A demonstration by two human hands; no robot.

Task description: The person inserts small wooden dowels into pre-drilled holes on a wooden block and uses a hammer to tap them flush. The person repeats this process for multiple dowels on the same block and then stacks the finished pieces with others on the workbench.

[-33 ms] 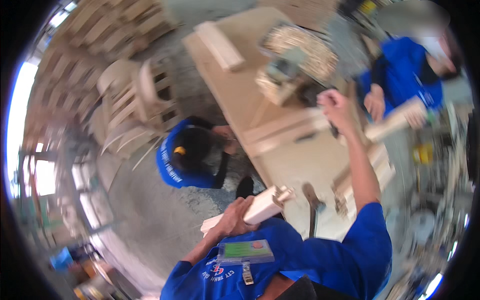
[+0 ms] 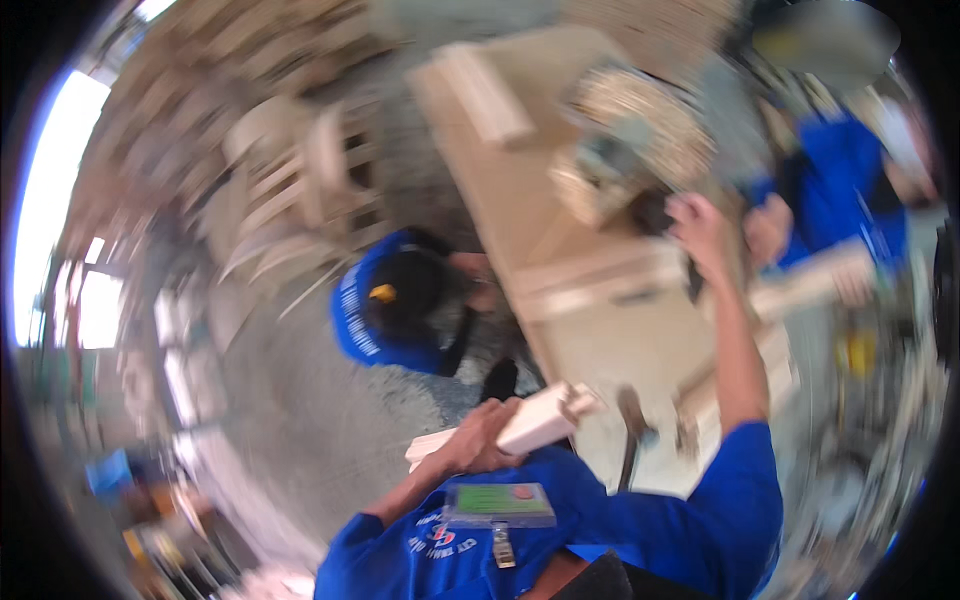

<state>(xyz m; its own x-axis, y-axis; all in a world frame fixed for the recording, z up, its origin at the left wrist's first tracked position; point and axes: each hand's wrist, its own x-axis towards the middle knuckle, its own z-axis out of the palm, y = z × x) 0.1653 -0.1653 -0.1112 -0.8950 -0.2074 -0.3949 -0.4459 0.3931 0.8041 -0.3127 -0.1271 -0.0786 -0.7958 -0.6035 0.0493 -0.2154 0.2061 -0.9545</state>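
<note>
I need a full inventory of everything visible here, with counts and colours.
Table: one, light brown, centre
Wood lengths: several, pale, table's far end
Small wood pieces: many, tan, on table
Wood strips: several, pale, across table
Probable hammer: one, brown, table's near end
Wood stack: one, pale, table's right
Wooden parts: uncountable (blur), tan, left background
Coworkers: two, blue clothing, either side of table
Badge: one, green, lower centre
Held wood pieces: several, pale, in left hand
Left hand: one, bare, lower centre
Right hand: one, bare, table's right side
</note>
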